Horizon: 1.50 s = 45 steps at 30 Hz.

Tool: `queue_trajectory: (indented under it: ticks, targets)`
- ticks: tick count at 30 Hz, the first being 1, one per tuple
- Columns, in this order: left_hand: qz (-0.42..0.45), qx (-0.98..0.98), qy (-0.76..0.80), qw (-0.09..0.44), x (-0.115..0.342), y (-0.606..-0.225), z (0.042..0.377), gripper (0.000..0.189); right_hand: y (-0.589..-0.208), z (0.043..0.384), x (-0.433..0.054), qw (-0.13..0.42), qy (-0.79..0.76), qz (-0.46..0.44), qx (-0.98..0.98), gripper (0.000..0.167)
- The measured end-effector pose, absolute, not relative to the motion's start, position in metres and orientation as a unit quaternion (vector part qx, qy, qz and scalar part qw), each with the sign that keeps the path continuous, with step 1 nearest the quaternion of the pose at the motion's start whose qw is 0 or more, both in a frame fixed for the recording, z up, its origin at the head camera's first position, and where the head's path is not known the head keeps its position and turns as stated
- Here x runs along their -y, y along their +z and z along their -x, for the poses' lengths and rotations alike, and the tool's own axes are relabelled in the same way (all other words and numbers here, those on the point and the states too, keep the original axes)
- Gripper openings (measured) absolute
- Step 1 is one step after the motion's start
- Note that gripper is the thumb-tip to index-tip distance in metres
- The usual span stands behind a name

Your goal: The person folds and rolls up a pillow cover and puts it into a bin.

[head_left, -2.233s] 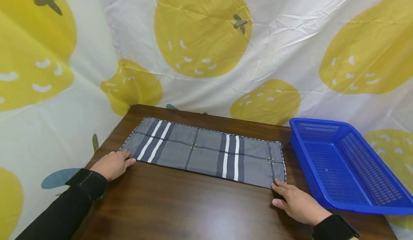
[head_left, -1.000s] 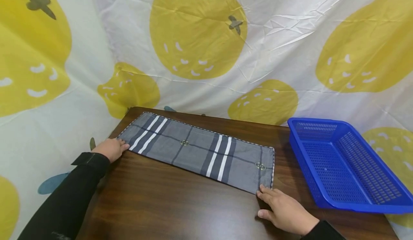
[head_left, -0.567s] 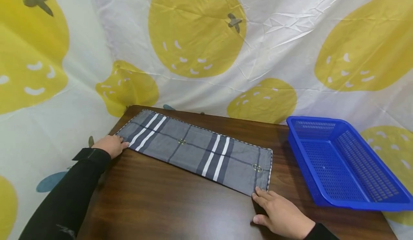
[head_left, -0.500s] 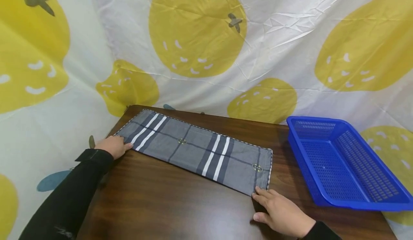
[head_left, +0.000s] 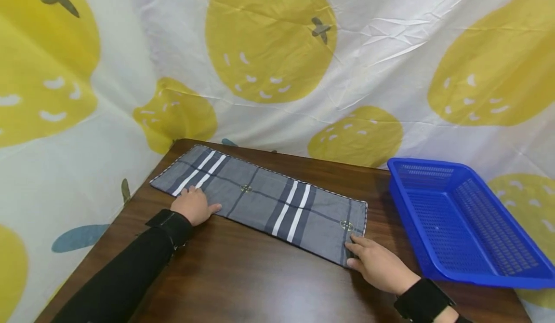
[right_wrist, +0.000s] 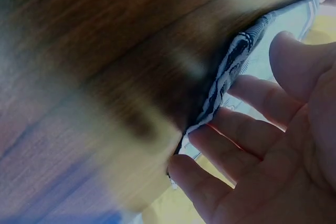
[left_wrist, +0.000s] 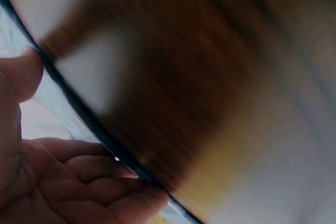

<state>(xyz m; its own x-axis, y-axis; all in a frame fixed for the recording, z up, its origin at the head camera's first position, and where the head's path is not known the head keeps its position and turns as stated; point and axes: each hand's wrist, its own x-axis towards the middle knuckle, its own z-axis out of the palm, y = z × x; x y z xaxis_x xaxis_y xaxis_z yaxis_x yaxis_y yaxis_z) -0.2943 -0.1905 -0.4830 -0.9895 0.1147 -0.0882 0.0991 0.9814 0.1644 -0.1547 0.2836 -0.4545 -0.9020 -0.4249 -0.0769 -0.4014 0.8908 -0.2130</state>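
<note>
A folded grey plaid cloth [head_left: 260, 197] with white double stripes and a checked trim lies flat, slanting across the table from back left to front right. My left hand [head_left: 193, 206] rests on its near edge, left of the middle, thumb apart from the fingers. In the left wrist view, the fingers [left_wrist: 105, 182] lie along the dark table edge line. At the cloth's near right corner, my right hand [head_left: 379, 262] touches the top with extended fingertips. The right wrist view shows those fingers [right_wrist: 252, 129] spread against the layered, trimmed end of the cloth.
A blue plastic basket [head_left: 409, 217] with perforated sides stands at the right of the brown wooden table [head_left: 260, 284]. A white curtain [head_left: 269, 120] printed with yellow fruit hangs along the back and left sides.
The cloth has turned, its right end shifting nearer and leftward. My left hand has slid rightward along the near edge from the left corner. My right hand has moved slightly further onto the cloth.
</note>
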Motion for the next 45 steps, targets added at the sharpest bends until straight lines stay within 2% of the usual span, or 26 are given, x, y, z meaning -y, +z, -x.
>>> queue_trajectory:
  ticks: [11,19,22,26,28,32,36,40,45]
  targets:
    - [-0.082,-0.993,0.065,0.062,0.217,-0.483,0.311,0.091,-0.456,0.144,-0.267,0.064,-0.077,0.252,-0.963,0.049]
    - [-0.085,-0.990,0.088,0.072,0.240,-0.480,0.314,0.092,-0.458,0.127,-0.249,0.032,-0.038,0.306,-0.951,0.050]
    - [-0.096,-0.989,0.090,0.070,0.247,-0.482,0.317,0.096,-0.456,0.124,-0.245,0.037,-0.031,0.315,-0.948,0.050]
    - [-0.105,-0.990,0.085,0.040,0.252,-0.491,0.319,0.093,-0.449,0.129,-0.242,0.062,-0.046,0.313,-0.947,0.047]
    - [-0.108,-0.991,0.081,0.017,0.245,-0.490,0.315,0.087,-0.446,0.134,-0.245,0.051,-0.059,0.310,-0.947,0.042]
    - [-0.149,-0.983,0.090,-0.053,0.200,-0.475,0.294,0.056,-0.445,0.151,-0.252,-0.037,-0.069,0.280,-0.957,0.027]
    - [-0.282,-0.943,0.099,-0.145,0.124,-0.462,0.257,0.026,-0.450,0.172,-0.256,-0.102,-0.073,0.203,-0.971,0.020]
    - [-0.439,-0.875,0.089,-0.186,0.048,-0.456,0.207,0.020,-0.456,0.188,-0.257,-0.104,-0.071,0.173,-0.977,0.020]
    - [-0.530,-0.832,0.037,-0.159,-0.020,-0.462,0.159,0.025,-0.461,0.201,-0.260,-0.100,-0.057,0.187,-0.976,0.020]
